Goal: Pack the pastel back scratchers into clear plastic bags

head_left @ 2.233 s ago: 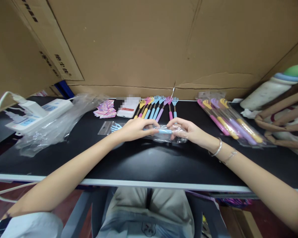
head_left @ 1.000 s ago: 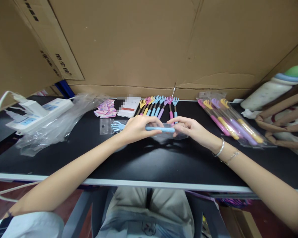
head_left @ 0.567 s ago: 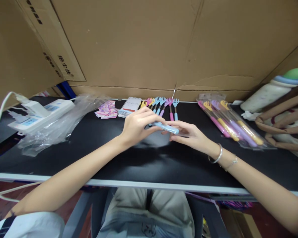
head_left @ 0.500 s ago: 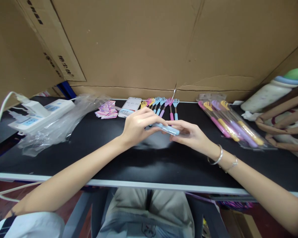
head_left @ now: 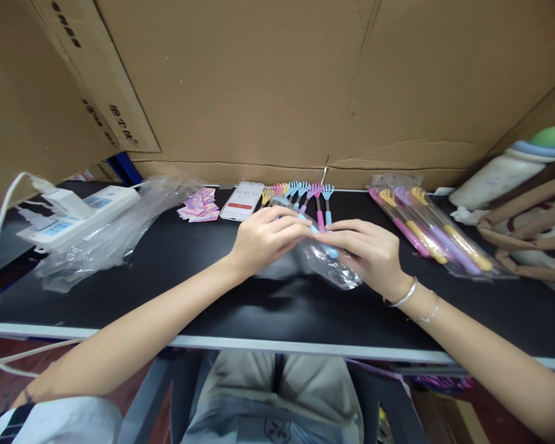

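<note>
clear bag (head_left: pixel 341 273) encloses a blue scratcher (head_left: pixel 330 250).

The left hand (head_left: pixel 272 237) and right hand (head_left: pixel 372 253) meet above a black tabletop (head_left: pixel 259 320), fingers on a light-blue scratcher (head_left: pixel 329 250) — its handle slanting down toward the right — in a clear plastic bag (head_left: pixel 337 271). Behind them, a row of coloured scratchers (head_left: pixel 311 190) lies beside a phone (head_left: pixel 243 200), with pink-and-purple cards (head_left: pixel 200 205) just left of it. Far left: a power strip (head_left: pixel 106 198) beside crumpled clear plastic (head_left: pixel 129 231). Right: bagged scratchers (head_left: pixel 428 228), pink, yellow and purple, near a tilted pale bottle (head_left: pixel 497 176).
</note>
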Demonstrator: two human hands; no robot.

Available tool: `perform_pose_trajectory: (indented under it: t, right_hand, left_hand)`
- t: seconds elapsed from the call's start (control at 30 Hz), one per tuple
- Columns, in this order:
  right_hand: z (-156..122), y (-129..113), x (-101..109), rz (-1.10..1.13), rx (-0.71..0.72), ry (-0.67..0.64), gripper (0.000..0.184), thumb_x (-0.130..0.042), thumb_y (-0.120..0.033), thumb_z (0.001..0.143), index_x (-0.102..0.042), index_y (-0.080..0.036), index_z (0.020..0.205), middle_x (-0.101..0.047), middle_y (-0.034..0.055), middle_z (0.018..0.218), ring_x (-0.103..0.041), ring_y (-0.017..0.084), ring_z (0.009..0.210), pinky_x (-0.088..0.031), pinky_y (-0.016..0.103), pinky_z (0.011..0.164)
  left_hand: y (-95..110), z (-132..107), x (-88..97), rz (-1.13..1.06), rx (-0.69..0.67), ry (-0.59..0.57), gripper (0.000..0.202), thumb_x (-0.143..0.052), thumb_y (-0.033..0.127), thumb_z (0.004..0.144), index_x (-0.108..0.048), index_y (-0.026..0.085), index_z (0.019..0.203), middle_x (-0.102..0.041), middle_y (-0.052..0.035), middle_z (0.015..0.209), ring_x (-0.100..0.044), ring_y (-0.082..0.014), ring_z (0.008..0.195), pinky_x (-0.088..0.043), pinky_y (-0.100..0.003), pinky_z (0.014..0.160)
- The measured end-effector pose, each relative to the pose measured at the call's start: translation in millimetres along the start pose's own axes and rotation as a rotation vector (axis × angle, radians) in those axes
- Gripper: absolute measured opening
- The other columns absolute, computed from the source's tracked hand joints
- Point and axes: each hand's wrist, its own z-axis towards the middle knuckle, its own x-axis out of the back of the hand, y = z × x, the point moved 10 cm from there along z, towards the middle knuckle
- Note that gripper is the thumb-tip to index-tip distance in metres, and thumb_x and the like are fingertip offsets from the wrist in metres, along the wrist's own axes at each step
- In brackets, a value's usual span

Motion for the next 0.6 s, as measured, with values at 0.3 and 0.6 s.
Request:
perform_pose_trajectory:
  t: [0.3,0.6]
  right_hand:
    - [-5.3,-17.0,-9.5,-0.490,0.263,-0.037,0.014,-0.060,-0.017,0.087,-0.068,-0.020,0.098,-0.072,0.0002,0.077,-0.059,0.016,0.080,-0.041,0.028,0.064]
    - [-9.8,-0.3,-44.3,-0.547,0.167,-0.233,0.028,-0.049,-0.027,0.094,-0.060,-0.017,0.070,-0.059,0.0032,0.064,-0.048,0.015,0.067,-0.030,0.028,0.060]
  left_hand:
    - [7.1,-7.3,-27.2,0.291,-0.141,-0.263,0.021,-0.048,0.017,0.093,-0.061,0.024,0.109,-0.070,0.0017,0.102,-0.061,-0.0149,0.093,-0.043,-0.027,0.081]
    - [1.8,-17.5,-46.7,0.228,-0.051,-0.408,0.014,-0.053,0.031,0.091,-0.060,0.021,0.098,-0.068,-0.0008,0.088,-0.059,-0.0164,0.087,-0.040,-0.028,0.072]
